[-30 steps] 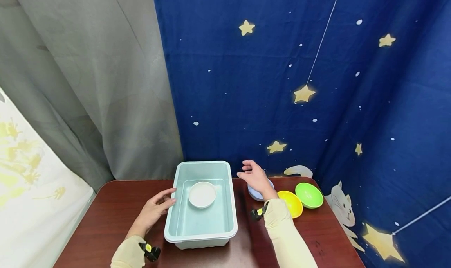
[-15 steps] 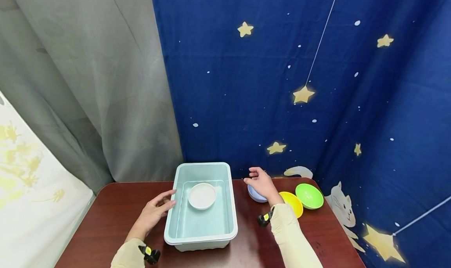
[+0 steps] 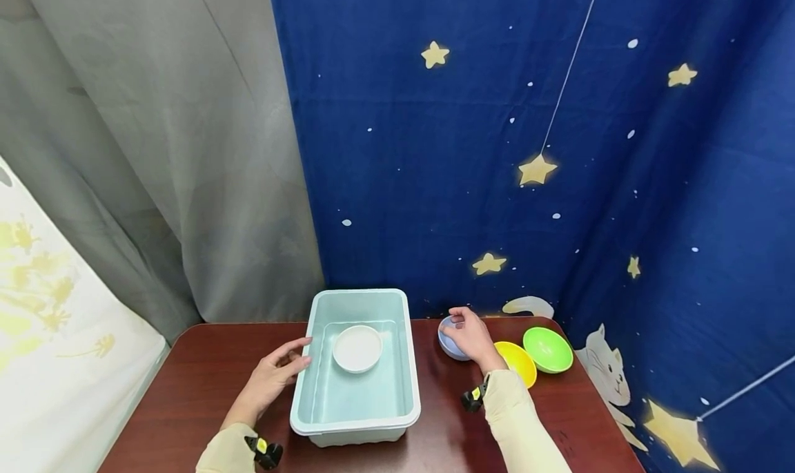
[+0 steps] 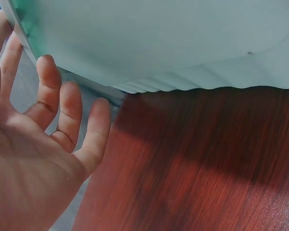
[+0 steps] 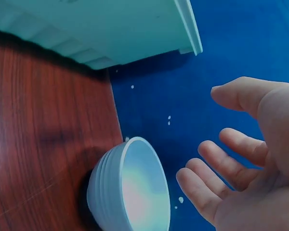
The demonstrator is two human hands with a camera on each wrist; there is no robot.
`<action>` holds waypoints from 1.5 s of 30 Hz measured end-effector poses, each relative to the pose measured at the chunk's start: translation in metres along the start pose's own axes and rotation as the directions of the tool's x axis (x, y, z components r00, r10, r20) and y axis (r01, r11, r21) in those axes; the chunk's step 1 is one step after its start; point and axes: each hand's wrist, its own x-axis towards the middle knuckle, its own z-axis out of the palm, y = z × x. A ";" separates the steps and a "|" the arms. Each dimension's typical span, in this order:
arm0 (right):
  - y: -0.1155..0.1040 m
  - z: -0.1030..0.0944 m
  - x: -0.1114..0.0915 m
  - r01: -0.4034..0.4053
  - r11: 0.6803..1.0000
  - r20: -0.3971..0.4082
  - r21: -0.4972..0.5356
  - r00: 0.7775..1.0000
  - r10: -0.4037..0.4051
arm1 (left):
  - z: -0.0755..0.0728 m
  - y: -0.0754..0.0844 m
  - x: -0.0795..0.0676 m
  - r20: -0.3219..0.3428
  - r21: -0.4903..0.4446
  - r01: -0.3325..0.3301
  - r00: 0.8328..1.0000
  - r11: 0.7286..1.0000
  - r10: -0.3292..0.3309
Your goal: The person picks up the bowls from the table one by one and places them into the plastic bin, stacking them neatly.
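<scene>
A light blue plastic bin (image 3: 354,404) stands on the table with a white bowl (image 3: 357,349) inside it. My left hand (image 3: 263,384) is at the bin's left rim, its fingers loosely bent; the left wrist view shows fingertips (image 4: 49,72) against or very close to the rim. Over a pale blue bowl (image 3: 450,347) on the right hovers my right hand (image 3: 475,338), hiding part of it. In the right wrist view that bowl (image 5: 106,187) stands apart from the right hand (image 5: 260,168), whose thumb and fingers are spread with nothing between them.
A yellow bowl (image 3: 523,364) and a green bowl (image 3: 548,349) sit to the right, the yellow one partly behind my right wrist. Behind the reddish-brown table (image 3: 205,369) hang a grey curtain (image 3: 236,183) and a blue star-patterned curtain (image 3: 435,148).
My right hand has moved right and down from beside the bin to over the pale blue bowl. The left hand stays at the bin's rim.
</scene>
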 end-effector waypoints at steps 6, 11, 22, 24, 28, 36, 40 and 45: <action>0.013 0.002 0.000 -0.003 0.998 -0.059 -0.069 0.998 -0.001 | 0.002 0.000 0.000 -0.013 -0.012 0.014 1.000 1.000 -0.014; 0.024 0.003 0.002 -0.030 0.997 -0.148 -0.066 0.989 0.019 | 0.002 0.002 -0.001 -0.014 -0.018 0.012 1.000 1.000 -0.012; 0.044 0.003 0.003 -0.052 0.996 -0.171 -0.069 0.985 0.039 | 0.003 0.001 -0.001 -0.017 -0.029 0.008 1.000 1.000 -0.009; 0.047 0.004 0.004 -0.064 0.996 -0.166 -0.065 0.985 0.052 | 0.003 0.001 0.000 -0.016 -0.036 0.008 1.000 0.999 -0.008; 0.050 0.007 0.007 -0.068 0.993 -0.144 -0.096 0.988 0.054 | 0.003 0.002 0.000 -0.012 -0.038 0.011 1.000 0.999 -0.011; 0.050 0.014 0.014 -0.015 0.983 -0.115 -0.183 0.993 -0.006 | 0.001 0.001 0.001 -0.017 -0.024 0.011 1.000 1.000 -0.011; 0.052 0.019 0.015 -0.022 0.977 -0.121 -0.211 0.993 -0.004 | 0.002 0.001 0.000 -0.014 -0.035 0.017 1.000 0.999 -0.017; 0.051 0.021 0.014 -0.056 0.966 -0.097 -0.254 0.995 0.032 | 0.002 -0.001 0.000 -0.012 -0.027 0.015 1.000 1.000 -0.015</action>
